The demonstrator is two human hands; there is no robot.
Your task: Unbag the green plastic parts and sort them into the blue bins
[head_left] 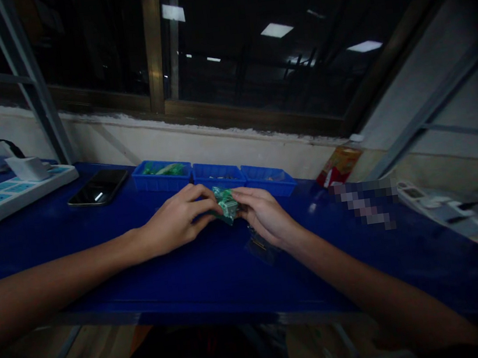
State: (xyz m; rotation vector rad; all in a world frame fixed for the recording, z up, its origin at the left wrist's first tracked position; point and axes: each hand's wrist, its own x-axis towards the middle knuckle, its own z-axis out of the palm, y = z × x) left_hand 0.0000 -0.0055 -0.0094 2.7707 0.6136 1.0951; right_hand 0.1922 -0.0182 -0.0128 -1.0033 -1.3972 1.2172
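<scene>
Between my two hands, above the blue table (168,279), is a small green plastic bag (226,206) with a pale part showing on it. The fingers of my left hand (184,214) are closed on its left edge. From the other side, my right hand (264,208) pinches the upper right edge between thumb and fingers. What the bag contains is too small to make out. Below my right hand lies a clear little bag (262,247) with thin brass-coloured pieces, partly covered by that hand.
Three blue bins stand along the wall: the left bin (162,181) with green bags, the middle bin (217,176) and right bin (270,181) with small items. A phone (98,187) and power strip (16,193) are left. A packet (339,164) and another strip (450,210) are right.
</scene>
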